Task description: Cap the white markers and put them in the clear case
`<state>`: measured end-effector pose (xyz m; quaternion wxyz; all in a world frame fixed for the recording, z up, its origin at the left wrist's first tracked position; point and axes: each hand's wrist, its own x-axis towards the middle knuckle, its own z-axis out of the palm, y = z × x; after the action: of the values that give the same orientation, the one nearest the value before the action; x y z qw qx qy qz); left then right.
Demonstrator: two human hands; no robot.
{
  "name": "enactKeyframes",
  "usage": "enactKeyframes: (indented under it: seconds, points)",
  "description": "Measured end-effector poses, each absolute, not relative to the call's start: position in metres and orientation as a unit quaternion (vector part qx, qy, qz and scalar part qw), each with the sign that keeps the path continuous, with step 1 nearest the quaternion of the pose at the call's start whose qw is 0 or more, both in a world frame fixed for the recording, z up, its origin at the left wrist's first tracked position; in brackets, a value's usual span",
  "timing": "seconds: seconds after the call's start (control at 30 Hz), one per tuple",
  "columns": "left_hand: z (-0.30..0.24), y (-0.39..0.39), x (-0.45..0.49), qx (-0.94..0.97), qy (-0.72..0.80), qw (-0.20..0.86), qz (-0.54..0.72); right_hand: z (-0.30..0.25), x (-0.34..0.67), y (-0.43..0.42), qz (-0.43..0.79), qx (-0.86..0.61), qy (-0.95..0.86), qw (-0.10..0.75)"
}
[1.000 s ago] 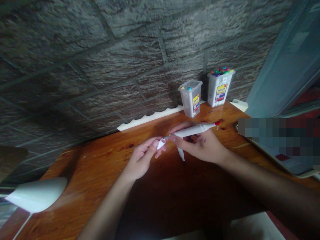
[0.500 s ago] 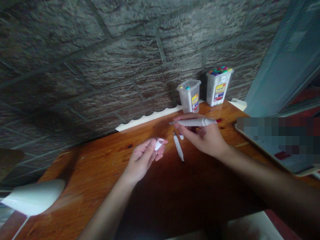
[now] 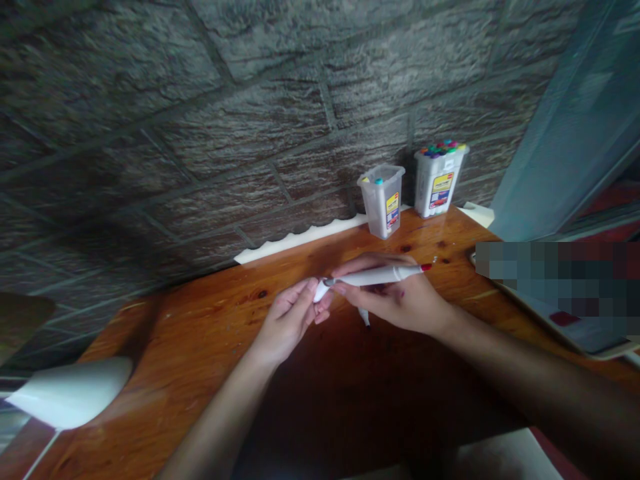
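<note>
Between the thumb and fingers of my left hand point(image 3: 295, 313) is a small white marker cap point(image 3: 321, 291), its open end turned to the right. My right hand point(image 3: 400, 293) grips a white marker point(image 3: 375, 276) lying nearly level, with a red tip at its right end. The marker's grey left end is at the mouth of the cap; whether it has entered cannot be made out. Below my right hand, a second marker point(image 3: 365, 316) with a dark tip lies on the wooden table, mostly covered by the hand.
By the brick wall stand a clear plastic case point(image 3: 384, 213) with a few markers and a fuller marker case point(image 3: 440, 187). A white scalloped strip point(image 3: 300, 238) runs along the wall. On the left is a white lamp shade point(image 3: 75, 392); a partly blurred tablet-like device point(image 3: 560, 313) is at right.
My right hand has moved left and down with the marker, bringing its grey end to the cap. It now covers most of the marker on the table. My left hand stays almost still.
</note>
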<state>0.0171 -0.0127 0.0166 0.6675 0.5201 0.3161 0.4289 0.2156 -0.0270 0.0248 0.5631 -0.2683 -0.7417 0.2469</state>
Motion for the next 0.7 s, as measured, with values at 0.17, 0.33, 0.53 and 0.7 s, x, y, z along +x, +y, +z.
enactKeyframes:
  seconds: [0.17,0.33,0.53,0.7]
  points:
    - [0.021,-0.015,0.016,0.526,0.325,0.659,0.429,0.024,0.229,-0.015,0.125,-0.355,-0.715,0.589]
    - [0.019,-0.014,0.016,0.514,0.309,0.667,0.443,0.029,0.232,-0.013,0.156,-0.399,-0.675,0.601]
    - [0.017,-0.004,0.005,0.598,0.351,0.569,0.441,0.027,0.223,-0.019,0.219,-0.382,-0.654,0.615]
    - [0.016,-0.002,-0.003,0.831,0.378,0.274,0.302,0.024,0.227,-0.013,0.229,-0.410,-0.630,0.618]
